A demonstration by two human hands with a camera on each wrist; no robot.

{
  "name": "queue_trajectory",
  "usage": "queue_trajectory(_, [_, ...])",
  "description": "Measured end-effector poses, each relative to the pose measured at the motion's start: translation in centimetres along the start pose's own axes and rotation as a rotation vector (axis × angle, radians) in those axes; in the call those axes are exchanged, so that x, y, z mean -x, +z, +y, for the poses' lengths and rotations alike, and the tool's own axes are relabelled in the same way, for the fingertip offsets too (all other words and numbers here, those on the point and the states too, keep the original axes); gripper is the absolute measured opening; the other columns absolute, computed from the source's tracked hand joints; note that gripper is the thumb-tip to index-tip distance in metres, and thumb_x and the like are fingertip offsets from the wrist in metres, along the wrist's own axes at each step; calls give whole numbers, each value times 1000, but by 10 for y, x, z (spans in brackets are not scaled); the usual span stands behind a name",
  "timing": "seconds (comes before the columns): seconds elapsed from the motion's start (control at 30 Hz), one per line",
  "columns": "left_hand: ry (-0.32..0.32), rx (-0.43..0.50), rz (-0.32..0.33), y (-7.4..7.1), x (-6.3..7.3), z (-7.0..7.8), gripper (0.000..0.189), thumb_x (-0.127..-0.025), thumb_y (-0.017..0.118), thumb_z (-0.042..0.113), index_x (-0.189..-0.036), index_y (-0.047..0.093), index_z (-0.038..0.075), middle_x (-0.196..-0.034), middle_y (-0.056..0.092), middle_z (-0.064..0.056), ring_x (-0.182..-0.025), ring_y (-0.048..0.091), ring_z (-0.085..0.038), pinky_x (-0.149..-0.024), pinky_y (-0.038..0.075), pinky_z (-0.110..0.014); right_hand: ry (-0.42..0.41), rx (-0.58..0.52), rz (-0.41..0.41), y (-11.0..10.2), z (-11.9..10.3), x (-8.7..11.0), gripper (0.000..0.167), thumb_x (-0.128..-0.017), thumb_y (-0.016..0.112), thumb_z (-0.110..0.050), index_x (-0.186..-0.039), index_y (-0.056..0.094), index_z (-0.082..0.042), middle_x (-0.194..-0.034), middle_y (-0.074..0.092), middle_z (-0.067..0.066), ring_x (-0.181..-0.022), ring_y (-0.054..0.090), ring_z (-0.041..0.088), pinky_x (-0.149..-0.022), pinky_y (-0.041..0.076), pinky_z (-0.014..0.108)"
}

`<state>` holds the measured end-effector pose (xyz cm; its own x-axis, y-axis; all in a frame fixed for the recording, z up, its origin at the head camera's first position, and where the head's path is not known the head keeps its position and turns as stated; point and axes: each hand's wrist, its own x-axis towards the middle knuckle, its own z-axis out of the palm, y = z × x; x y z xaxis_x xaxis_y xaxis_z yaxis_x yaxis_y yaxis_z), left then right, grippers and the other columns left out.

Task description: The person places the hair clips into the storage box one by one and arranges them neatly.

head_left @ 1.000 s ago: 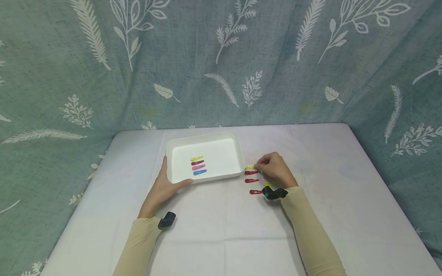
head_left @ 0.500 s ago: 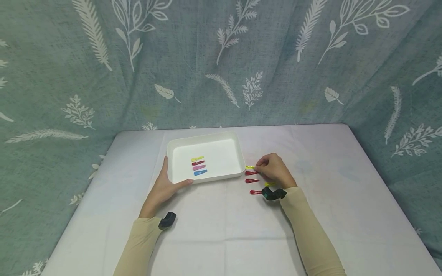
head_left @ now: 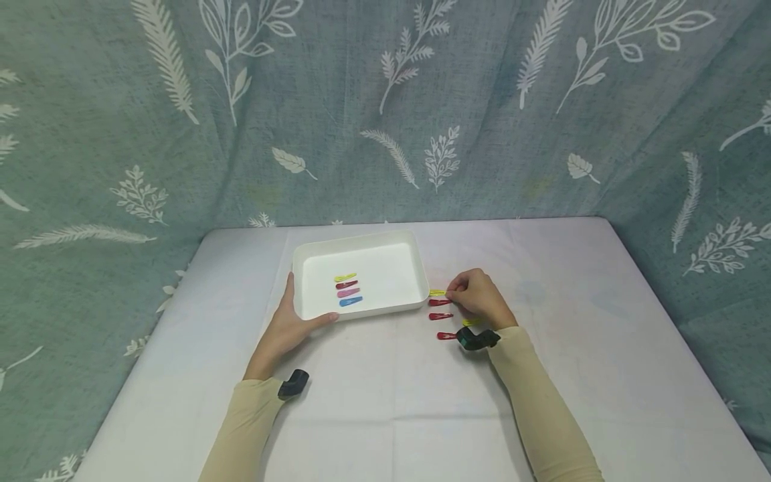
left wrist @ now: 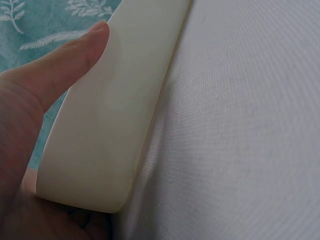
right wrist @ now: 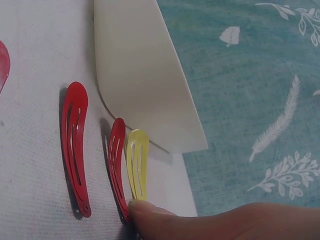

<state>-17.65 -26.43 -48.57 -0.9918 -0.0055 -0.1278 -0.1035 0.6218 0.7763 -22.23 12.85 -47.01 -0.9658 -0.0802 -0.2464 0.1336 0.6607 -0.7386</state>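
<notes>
My left hand [head_left: 288, 333] grips the front left corner of a white tray [head_left: 385, 310], thumb over the front rim and fingers along the left side. In the left wrist view the thumb lies against the tray wall [left wrist: 107, 110]. My right hand [head_left: 480, 296] pinches the narrow end of a yellow hair clip [right wrist: 137, 162] beside the tray's right corner. A red hair clip [right wrist: 116, 165] lies close alongside it, and another red hair clip [right wrist: 75, 150] lies further off. Inside the tray are yellow [head_left: 345, 277], red [head_left: 347, 284], pink [head_left: 348, 293] and blue [head_left: 351, 301] hair clips in a column.
Below the right hand lie a red hair clip [head_left: 446, 336] and a second yellow hair clip [head_left: 471, 323], partly covered by the wrist camera [head_left: 477, 338]. A white cloth [head_left: 373, 428] covers the table, and a patterned green curtain [head_left: 337, 87] hangs behind.
</notes>
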Motion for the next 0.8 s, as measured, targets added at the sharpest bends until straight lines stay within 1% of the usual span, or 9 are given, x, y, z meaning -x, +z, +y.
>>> queue_trajectory(0.2, [6, -6, 6, 1, 0, -1, 143, -76, 88, 55, -165, -19, 21, -176, -1, -12, -162, 7, -40, -127, 16, -67, -1, -17, -19, -2, 0, 1, 9, -95, 72, -12, -96, 75, -4, -83, 62, 6, -75, 54, 19, -63, 44, 25])
queue_trajectory(0.3, [15, -4, 10, 1, 1, -1, 143, -76, 89, 54, -165, -18, 22, -176, 1, -12, -162, 9, -39, -127, 16, -66, 16, -22, -33, -4, 1, 2, 10, -96, 70, -15, -98, 74, -5, -87, 63, 7, -78, 55, 19, -63, 46, 25])
queue_trajectory(0.43, [24, 17, 7, 2, 1, 0, 142, -76, 89, 53, -165, -18, 25, -177, 3, -10, -162, 10, -38, -127, 17, -67, 46, -66, -49, -7, 1, 2, 12, -98, 66, -14, -102, 73, -5, -95, 66, 11, -79, 60, 21, -64, 51, 25])
queue_trajectory(0.57, [23, 27, 3, 1, 2, 1, 141, -76, 89, 53, -165, -18, 26, -177, 3, -9, -162, 10, -38, -127, 16, -67, 77, -111, -32, -9, 1, 2, 14, -100, 64, -13, -104, 73, -4, -100, 68, 13, -78, 61, 21, -62, 52, 25])
queue_trajectory(0.8, [26, 31, 1, 1, 2, 3, 141, -77, 89, 52, -165, -18, 26, -177, 2, -9, -162, 10, -38, -126, 16, -68, 129, -158, 7, -12, 1, 0, 15, -100, 67, -18, -104, 73, -4, -103, 70, 13, -79, 59, 20, -60, 52, 22])
